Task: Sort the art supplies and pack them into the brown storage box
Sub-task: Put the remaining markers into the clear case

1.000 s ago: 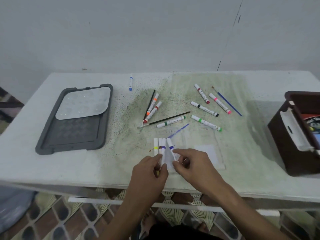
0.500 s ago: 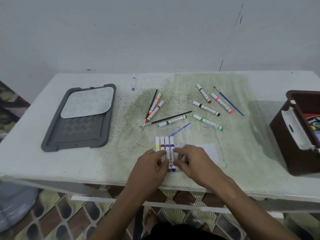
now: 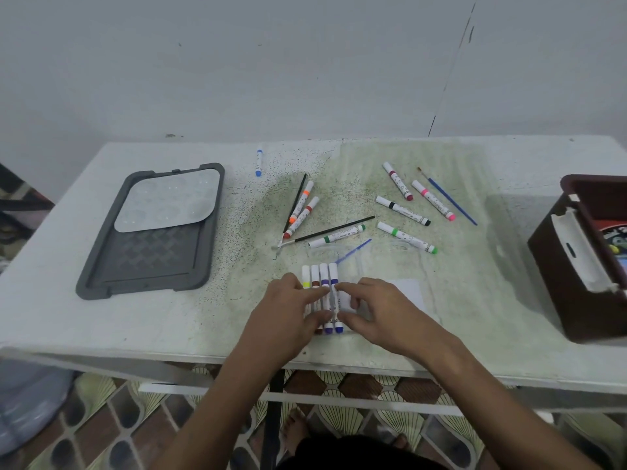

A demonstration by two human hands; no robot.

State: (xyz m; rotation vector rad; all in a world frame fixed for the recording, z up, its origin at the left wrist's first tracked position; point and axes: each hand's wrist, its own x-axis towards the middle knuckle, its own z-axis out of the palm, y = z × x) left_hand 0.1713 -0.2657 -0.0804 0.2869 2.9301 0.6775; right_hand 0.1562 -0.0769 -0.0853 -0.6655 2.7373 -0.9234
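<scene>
White-barrelled markers, four of them (image 3: 320, 279), lie side by side in a neat row near the front edge of the table (image 3: 68, 313), their yellow, brown, purple and blue bands showing just beyond the fingertips. The left hand (image 3: 288, 317) grips the row from its left side, fingers curled over the barrels and thumb pressed near the lower caps. The right hand (image 3: 376, 313) closes on the row from the right, forefinger and thumb pinching the outermost blue marker. A clear plastic pouch (image 3: 390, 266) lies flat under and just beyond the row, with a thin blue paintbrush (image 3: 353, 251) on it.

Beyond the row, towards the wall, two green markers (image 3: 339, 236) lie near it, one to the left and one to the right, and a long black brush (image 3: 334, 229) crosses the left one. Further beyond and left of the row, an orange marker (image 3: 302, 202) and a red marker (image 3: 302, 218) sit together beside another black brush. Beyond and right of the row lie a black-capped, a maroon and a pink marker (image 3: 433, 205), with a second blue brush just past them. A lone blue marker (image 3: 259, 162) rests far beyond the row, near the wall.

Well left of the row sits a grey tray (image 3: 101, 266) bearing a white palette (image 3: 169, 201). Well right of it, at the table's end, stands the brown storage box (image 3: 556, 276), open.
</scene>
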